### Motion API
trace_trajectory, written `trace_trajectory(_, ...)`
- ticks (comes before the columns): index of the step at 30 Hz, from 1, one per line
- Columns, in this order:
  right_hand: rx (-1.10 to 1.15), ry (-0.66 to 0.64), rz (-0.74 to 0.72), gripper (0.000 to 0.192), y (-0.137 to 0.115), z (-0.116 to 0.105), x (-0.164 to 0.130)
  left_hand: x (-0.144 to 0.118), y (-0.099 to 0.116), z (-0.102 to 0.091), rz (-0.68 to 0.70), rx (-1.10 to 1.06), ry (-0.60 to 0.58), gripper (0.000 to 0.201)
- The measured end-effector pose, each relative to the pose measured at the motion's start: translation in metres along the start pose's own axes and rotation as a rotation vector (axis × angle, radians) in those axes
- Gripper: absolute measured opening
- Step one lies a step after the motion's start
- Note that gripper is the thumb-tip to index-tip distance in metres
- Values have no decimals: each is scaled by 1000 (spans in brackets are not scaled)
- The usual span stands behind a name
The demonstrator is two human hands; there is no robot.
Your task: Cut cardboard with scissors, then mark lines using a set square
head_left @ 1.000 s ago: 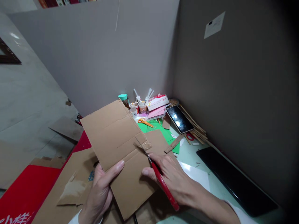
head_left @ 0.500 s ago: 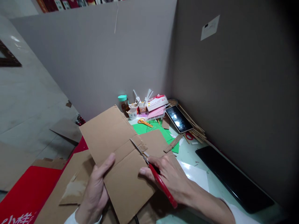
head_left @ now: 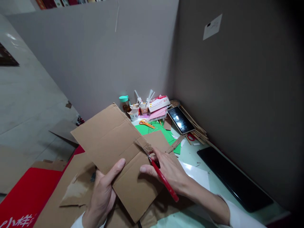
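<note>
The cardboard sheet (head_left: pixel 114 145) has tipped flatter and swung left since a second ago, held above the littered desk (head_left: pixel 190 158); the left hand (head_left: pixel 102 193) grips its near edge, thumb on top. The right hand (head_left: pixel 166 169), curled round the red-handled cutter (head_left: pixel 163 180), has drawn the blade back along the crease to the taped flap, so the cut seems to be advancing.

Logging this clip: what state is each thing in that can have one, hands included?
Cardboard sheet: held up off the desk, creased, cut partly in.
Red-handled scissors: blades at the sheet's taped edge.
Left hand: gripping the sheet, thumb on top.
Right hand: closed on the scissors.
Orange scissors: lying unused.
Tablet: lying flat, glare on its screen.
Bottle: upright, capped.
</note>
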State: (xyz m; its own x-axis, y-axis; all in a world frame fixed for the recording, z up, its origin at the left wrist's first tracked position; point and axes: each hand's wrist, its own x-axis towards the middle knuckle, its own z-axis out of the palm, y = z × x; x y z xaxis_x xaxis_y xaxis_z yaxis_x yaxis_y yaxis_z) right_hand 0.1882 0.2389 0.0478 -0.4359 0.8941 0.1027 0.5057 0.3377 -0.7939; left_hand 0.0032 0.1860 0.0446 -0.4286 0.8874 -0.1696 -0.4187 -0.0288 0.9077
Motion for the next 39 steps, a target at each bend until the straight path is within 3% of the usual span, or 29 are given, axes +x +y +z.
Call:
trace_trajectory(11, -11, -14, 35, 48, 2, 0, 2, 1, -4, -1, -48, 3, 12, 83)
trace_trajectory(12, 0, -11, 54, 51, 2, -1, 3, 1, -4, -1, -40, 4, 6, 84)
trace_trajectory(15, 34, -6, 92, 84, 2, -2, 4, 1, -6, 0, -20, 12, -18, 86)
trace_trajectory(17, 49, -23, 91, 91, 2, -4, 4, 1, -7, 0, -14, 14, -32, 87)
trace_trajectory(23, 51, -43, 85, 81, 2, -8, 1, -4, -11, 0, -36, 5, -48, 90)
trace_trajectory(26, 29, -48, 64, 67, 4, -8, 1, -7, -12, 1, -60, -8, -48, 91)
trace_trajectory(30, -10, -33, 53, 63, 6, -4, 2, -4, -8, 2, -116, -23, -26, 80)
trace_trajectory(35, 6, -45, 36, 80, 2, -1, 0, 9, 8, -3, -148, -56, 42, 51)
trace_trajectory(39, 20, -59, 64, 100, -3, -4, -3, 15, 12, -8, -43, -56, 55, 66)
